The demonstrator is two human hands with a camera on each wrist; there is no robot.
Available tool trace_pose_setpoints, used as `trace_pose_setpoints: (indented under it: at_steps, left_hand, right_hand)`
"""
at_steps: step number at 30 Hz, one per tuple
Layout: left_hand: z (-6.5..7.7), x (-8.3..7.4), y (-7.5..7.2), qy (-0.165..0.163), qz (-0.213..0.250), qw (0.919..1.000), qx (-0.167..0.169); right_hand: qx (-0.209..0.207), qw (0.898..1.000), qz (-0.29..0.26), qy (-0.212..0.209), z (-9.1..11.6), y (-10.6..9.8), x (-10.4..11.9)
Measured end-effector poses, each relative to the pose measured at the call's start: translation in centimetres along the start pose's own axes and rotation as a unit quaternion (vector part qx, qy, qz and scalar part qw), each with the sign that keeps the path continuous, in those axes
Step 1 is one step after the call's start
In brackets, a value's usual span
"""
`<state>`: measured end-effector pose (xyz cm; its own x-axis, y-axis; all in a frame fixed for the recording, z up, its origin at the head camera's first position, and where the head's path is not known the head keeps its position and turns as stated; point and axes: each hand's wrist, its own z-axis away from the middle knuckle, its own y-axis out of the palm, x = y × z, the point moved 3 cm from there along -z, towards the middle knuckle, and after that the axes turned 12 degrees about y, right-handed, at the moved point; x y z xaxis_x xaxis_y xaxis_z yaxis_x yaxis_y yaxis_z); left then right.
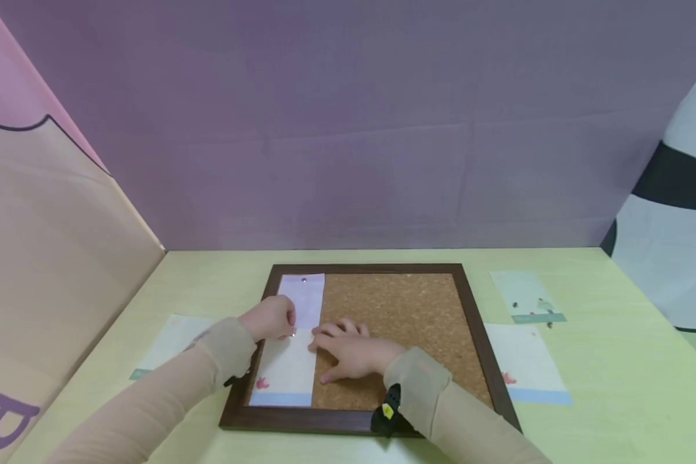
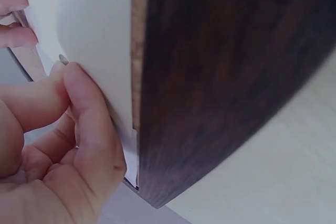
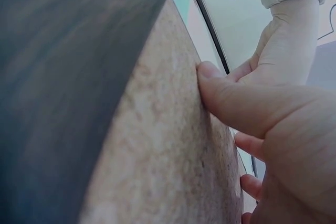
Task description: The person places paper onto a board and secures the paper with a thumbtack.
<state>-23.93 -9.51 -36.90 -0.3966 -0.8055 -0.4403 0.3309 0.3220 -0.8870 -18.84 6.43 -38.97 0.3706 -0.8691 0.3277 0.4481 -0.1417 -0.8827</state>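
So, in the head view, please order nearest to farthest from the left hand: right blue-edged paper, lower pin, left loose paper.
1. Lower pin, at the left hand
2. Left loose paper, left of the board
3. Right blue-edged paper, right of the board

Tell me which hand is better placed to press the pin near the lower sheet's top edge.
Probably the left hand: its thumb and forefinger meet at the pin, while the right hand rests spread on the corkboard, farther away.
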Motion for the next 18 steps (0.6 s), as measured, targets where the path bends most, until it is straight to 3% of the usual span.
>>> trace_pose_setpoints:
  at_steps: [18]
  left_hand:
    - [0.3, 0.03, -0.01, -0.01, 0.021, 0.9996, 0.014]
  right_hand:
    - [0.0, 1.0, 0.006, 0.002, 0.24, -0.09, 0.12]
